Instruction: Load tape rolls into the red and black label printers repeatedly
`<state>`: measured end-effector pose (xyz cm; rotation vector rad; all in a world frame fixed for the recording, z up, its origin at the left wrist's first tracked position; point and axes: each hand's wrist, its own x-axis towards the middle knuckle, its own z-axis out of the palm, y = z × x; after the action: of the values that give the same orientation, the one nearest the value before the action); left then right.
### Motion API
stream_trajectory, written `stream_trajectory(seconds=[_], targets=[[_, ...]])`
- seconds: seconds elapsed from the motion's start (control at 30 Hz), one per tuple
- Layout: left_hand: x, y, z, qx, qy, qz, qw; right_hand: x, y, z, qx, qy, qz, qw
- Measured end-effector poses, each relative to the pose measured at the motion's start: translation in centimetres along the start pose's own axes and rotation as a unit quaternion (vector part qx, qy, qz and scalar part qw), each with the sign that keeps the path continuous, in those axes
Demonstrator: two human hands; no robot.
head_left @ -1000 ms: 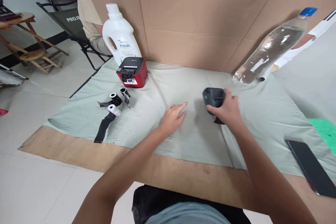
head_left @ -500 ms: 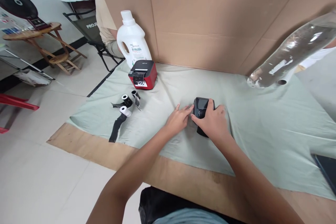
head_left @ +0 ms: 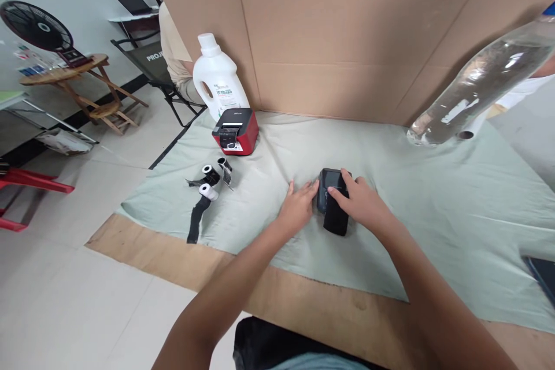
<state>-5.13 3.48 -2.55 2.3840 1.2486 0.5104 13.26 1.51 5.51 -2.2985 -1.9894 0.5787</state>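
Note:
A small black handheld device [head_left: 333, 208] lies on the pale green cloth [head_left: 411, 196] in the middle of the table. My right hand [head_left: 362, 205] rests on its right side, fingers laid over the top. My left hand [head_left: 299, 206] presses against its left edge with the fingers stretched out. Both hands hold the device between them. To the left lie two small paper rolls [head_left: 208, 182] with black strips trailing from them, and behind them stands a red and black label printer [head_left: 235, 131].
A white detergent jug [head_left: 219, 81] stands at the back left against a tall cardboard wall [head_left: 347, 40]. A clear plastic bottle [head_left: 481, 89] leans at the right. A dark phone [head_left: 544, 277] lies at the right edge. A seated person [head_left: 173, 52], folding chair and fan are beyond the table's left.
My right hand slid the black device leftward to the middle of the cloth. My left hand closed in from the left and now touches its side.

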Motion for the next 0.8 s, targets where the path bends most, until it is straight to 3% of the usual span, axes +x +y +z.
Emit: stream_trajectory(seconds=[0.17,0.33,0.43,0.57,0.67,0.8], targets=[[-0.2,0.4,-0.3,0.042,-0.031,-0.001,0.999,1.5,2.8,-0.9,0.005,-0.040,-0.097,0.994],[-0.2,0.1,-0.2,0.061,-0.023,0.024,0.998,2.3,4.2,-1.0,0.035,-0.051,-0.124,0.990],[-0.3,0.1,0.1,0.022,0.011,0.009,1.000,2.4,4.3,-1.1,0.069,-0.056,-0.119,0.989],[-0.5,0.5,0.4,-0.103,0.047,-0.010,0.994,2.2,4.4,-1.4,0.123,-0.073,-0.111,0.983],[-0.5,0.7,0.5,-0.153,0.035,-0.031,0.987,2.2,4.3,-1.6,0.133,-0.080,-0.116,0.981],[-0.3,0.6,0.5,-0.139,0.010,-0.040,0.989,2.3,4.2,-1.6,0.103,-0.072,-0.123,0.984]])
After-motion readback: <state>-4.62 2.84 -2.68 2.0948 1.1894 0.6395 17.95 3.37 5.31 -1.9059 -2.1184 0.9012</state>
